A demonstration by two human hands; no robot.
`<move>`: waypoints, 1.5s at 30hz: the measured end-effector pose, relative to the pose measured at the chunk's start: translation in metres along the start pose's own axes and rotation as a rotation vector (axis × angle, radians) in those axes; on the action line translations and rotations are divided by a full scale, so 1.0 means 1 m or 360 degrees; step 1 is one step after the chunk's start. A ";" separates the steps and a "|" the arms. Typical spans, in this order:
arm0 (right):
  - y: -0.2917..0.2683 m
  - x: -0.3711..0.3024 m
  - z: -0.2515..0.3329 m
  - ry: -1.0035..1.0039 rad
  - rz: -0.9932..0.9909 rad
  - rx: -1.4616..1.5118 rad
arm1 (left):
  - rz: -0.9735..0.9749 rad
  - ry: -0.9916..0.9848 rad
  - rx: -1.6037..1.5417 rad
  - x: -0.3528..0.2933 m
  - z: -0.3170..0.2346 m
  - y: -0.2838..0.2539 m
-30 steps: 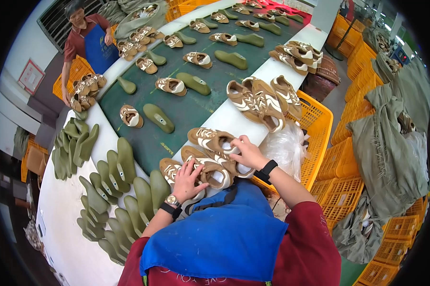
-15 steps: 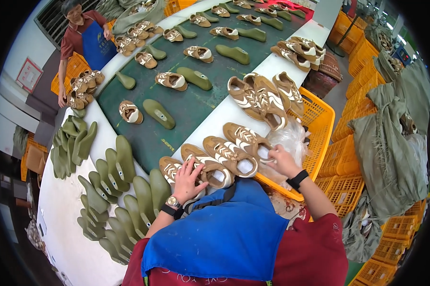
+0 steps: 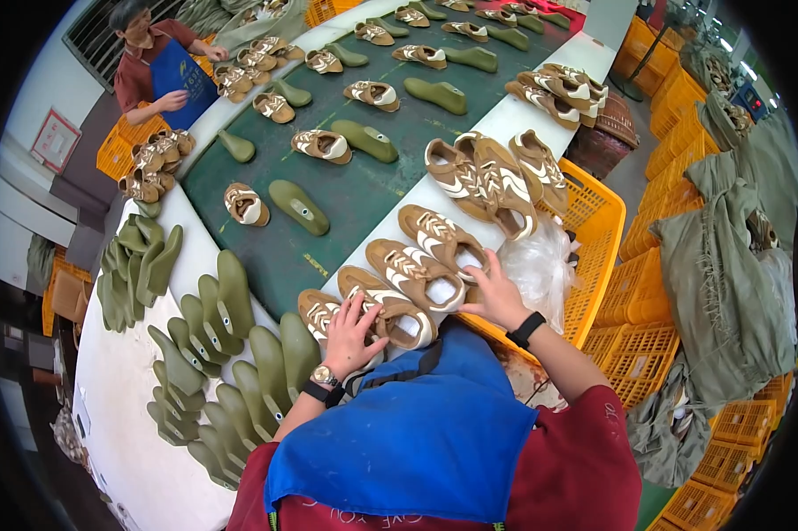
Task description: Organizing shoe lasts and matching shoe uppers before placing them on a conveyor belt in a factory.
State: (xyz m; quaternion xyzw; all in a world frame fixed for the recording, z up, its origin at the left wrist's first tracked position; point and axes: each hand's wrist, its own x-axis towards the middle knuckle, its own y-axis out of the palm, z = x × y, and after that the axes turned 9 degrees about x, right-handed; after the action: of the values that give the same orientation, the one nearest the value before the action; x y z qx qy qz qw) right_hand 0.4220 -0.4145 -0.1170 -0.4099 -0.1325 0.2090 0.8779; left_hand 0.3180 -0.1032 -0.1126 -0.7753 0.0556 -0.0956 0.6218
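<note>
Brown sneakers (image 3: 403, 265), left grip (image 3: 350, 334) atop, right grip (image 3: 494, 296) seemingly touching

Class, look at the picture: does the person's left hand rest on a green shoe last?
No, the left hand lies on brown-and-white sneakers, right of the green shoe lasts.

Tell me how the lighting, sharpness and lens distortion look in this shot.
Head view: black curved corners, and the yellow crates on the right lean with the fisheye bend; head view: left hand, right hand and nearby brown shoes look fairly sharp; head view: the green belt is tinted red at its far end; head view: ceiling lamps glare at upper right.
</note>
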 end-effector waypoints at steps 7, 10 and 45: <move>-0.058 0.093 -0.013 0.0420 0.0037 -0.0319 | -0.0030 0.0008 0.0000 0.000 -0.001 0.001; -0.071 0.103 -0.031 0.0489 -0.0171 -0.0822 | -0.0037 -0.0012 -0.0004 -0.002 -0.002 0.001; 0.027 0.268 -0.032 0.0522 0.0182 0.0044 | -0.0012 -0.0007 -0.0029 0.001 -0.002 0.004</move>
State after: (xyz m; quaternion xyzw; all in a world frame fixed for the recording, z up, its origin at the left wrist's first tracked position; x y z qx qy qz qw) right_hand 0.6629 -0.2927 -0.1413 -0.4333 0.0390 0.1906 0.8800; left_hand 0.3184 -0.1058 -0.1163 -0.7813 0.0522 -0.0957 0.6145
